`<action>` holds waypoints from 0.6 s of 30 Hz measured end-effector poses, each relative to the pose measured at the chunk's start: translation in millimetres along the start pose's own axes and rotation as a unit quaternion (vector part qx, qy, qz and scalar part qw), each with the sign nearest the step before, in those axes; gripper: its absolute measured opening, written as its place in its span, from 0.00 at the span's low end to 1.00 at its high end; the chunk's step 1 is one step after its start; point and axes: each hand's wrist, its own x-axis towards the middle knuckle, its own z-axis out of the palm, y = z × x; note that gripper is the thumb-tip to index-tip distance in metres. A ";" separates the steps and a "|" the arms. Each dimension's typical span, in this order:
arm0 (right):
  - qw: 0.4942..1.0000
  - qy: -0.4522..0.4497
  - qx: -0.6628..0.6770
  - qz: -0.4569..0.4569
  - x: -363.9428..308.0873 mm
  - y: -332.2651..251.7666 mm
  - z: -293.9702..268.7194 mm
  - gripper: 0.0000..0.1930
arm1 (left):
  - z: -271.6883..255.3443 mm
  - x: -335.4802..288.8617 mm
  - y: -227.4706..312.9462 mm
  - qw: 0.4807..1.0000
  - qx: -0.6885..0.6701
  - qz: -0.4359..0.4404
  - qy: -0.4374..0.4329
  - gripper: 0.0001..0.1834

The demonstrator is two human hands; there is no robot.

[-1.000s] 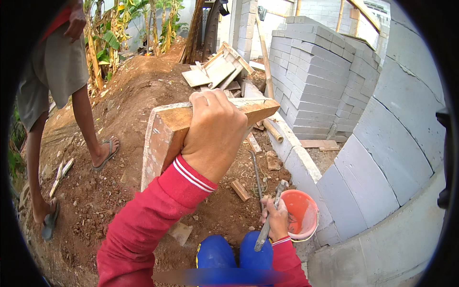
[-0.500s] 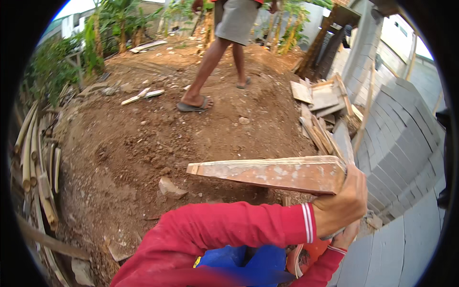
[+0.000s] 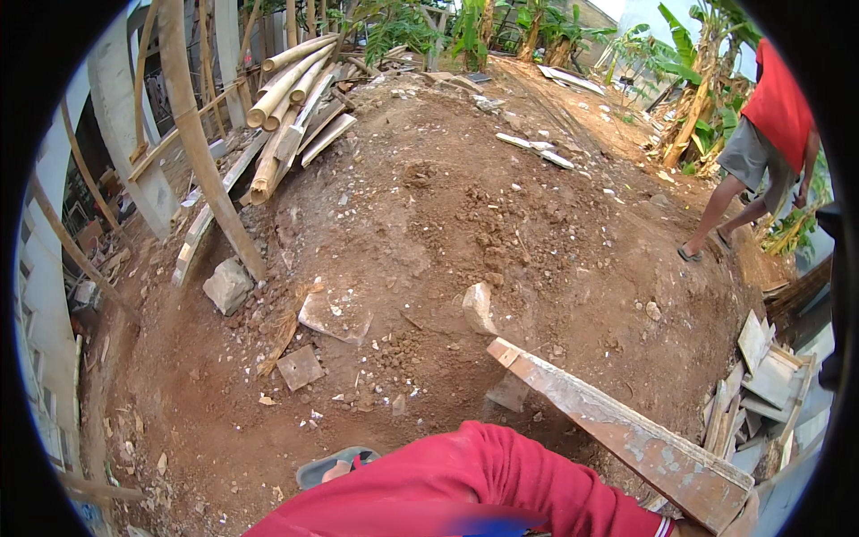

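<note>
A long wooden plank [image 3: 617, 425], reddish brown with pale crusted patches, slants from the middle of the view to the lower right. It looks narrow at its far end and broad at the near one. My left arm, in a red sleeve with a white-striped cuff, reaches across the lower edge to it. My left hand [image 3: 744, 519] is closed round the broad near end, partly cut off by the picture's edge. My right hand does not show. Below the plank's middle lies a flat stone piece [image 3: 508, 392], and a pale rock [image 3: 479, 309] lies just past its far tip.
Bamboo poles [image 3: 291, 80] are piled at the upper left, near a leaning wooden post [image 3: 201, 134] and a rock [image 3: 228, 286]. Scrap boards [image 3: 769, 376] are heaped at the right. A person in a red shirt [image 3: 778, 116] stands at the upper right. A sandalled foot [image 3: 335, 467] is below.
The view has swung left, so the plank, my left hand and the person appear farther right. The plank now slants down to the right. My right hand has left the view.
</note>
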 end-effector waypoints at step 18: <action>0.986 0.133 0.027 -0.098 34.7 -45.2 -41.7 0.18 | 37.9 6.9 -68.4 0.934 -0.266 -0.095 -0.217 0.40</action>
